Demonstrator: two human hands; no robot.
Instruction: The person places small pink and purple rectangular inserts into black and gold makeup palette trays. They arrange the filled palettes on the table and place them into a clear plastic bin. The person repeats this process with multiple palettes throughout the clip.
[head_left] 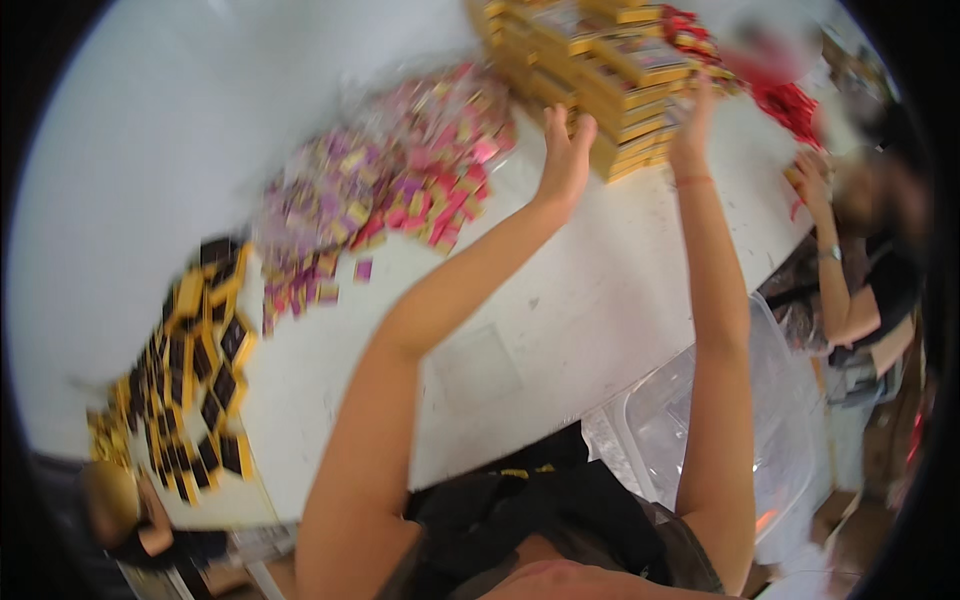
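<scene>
Both my arms reach forward across the white table to a tall stack of flat yellow boxes point(625, 120). My left hand point(567, 165) is at the stack's near left side, its fingers stretched and apart. On the stack's right side is my right hand point(692, 135), fingers extended upward along the boxes. Whether either palm presses on the boxes I cannot tell, as the picture is blurred there. No box is visibly lifted from the stack. Left of my left hand lies a heap of small pink and yellow packets point(440, 205), partly in clear plastic bags.
Purple and yellow packets point(320, 200) adjoin the pink heap. Rows of black and yellow boxes point(195, 375) cover the table's left end. A clear plastic bin point(740, 430) stands below my right arm. Red ribbon-like material point(790, 110) lies far right, near a co-worker's hand point(815, 185).
</scene>
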